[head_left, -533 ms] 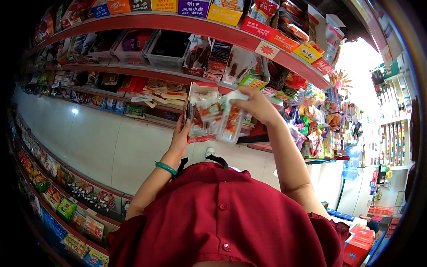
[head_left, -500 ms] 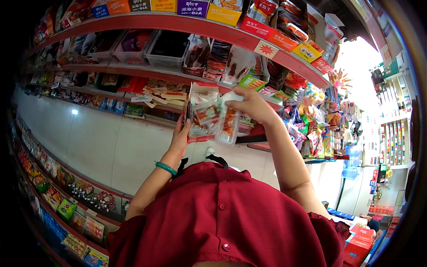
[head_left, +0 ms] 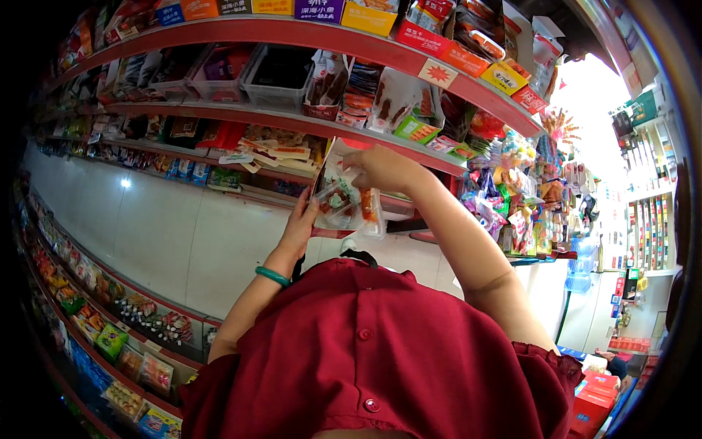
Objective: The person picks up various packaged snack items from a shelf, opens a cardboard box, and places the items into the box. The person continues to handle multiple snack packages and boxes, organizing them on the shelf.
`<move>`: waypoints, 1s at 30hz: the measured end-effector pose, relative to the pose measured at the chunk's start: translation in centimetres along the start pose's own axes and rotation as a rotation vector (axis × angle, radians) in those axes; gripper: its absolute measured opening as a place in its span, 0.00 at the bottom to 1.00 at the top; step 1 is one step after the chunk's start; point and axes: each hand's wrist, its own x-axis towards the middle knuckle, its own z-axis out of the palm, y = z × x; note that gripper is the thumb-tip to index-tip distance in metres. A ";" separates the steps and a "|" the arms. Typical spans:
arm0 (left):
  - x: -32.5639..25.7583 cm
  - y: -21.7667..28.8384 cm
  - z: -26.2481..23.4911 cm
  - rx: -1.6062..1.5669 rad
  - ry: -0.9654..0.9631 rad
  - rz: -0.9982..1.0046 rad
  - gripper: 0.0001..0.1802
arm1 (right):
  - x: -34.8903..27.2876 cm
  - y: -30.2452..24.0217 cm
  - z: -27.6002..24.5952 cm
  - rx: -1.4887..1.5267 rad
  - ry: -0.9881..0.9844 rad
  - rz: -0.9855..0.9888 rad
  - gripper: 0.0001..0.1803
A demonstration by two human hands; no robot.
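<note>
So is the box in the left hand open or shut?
Open: the box in the left hand shows its white inside, with clear snack packs at the opening.

Open carton (head_left: 338,151) partly hidden behind right fingers (head_left: 360,158); red shirt (head_left: 365,366) cut off by lower edge; goods (head_left: 653,233) at far right too small to tell.

Head-worn fisheye, angled steeply downward
</note>
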 end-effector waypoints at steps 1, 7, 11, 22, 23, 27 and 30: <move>-0.2 0.2 0.1 0.009 -0.004 -0.004 0.34 | 0.2 0.2 -0.2 -0.023 -0.004 -0.004 0.23; 0.1 -0.7 -0.2 -0.046 -0.060 -0.013 0.34 | 0.8 -0.6 1.1 -0.157 -0.009 -0.046 0.21; -0.3 -0.4 0.6 0.064 -0.057 -0.035 0.36 | 0.5 -1.2 3.6 -0.206 0.015 -0.038 0.23; 0.3 -1.6 -0.5 -0.115 -0.086 -0.094 0.34 | -2.5 -0.2 1.8 0.170 0.351 -0.021 0.23; 0.1 -1.3 -0.2 -0.140 -0.086 -0.111 0.37 | -2.6 0.3 1.7 0.160 0.393 -0.049 0.20; -0.1 -1.6 -0.5 -0.167 -0.044 -0.097 0.36 | -3.4 0.4 -0.3 0.205 0.368 0.048 0.16; 0.0 -1.7 -0.5 -0.115 -0.027 -0.051 0.36 | -3.2 0.6 0.5 0.206 0.347 0.071 0.15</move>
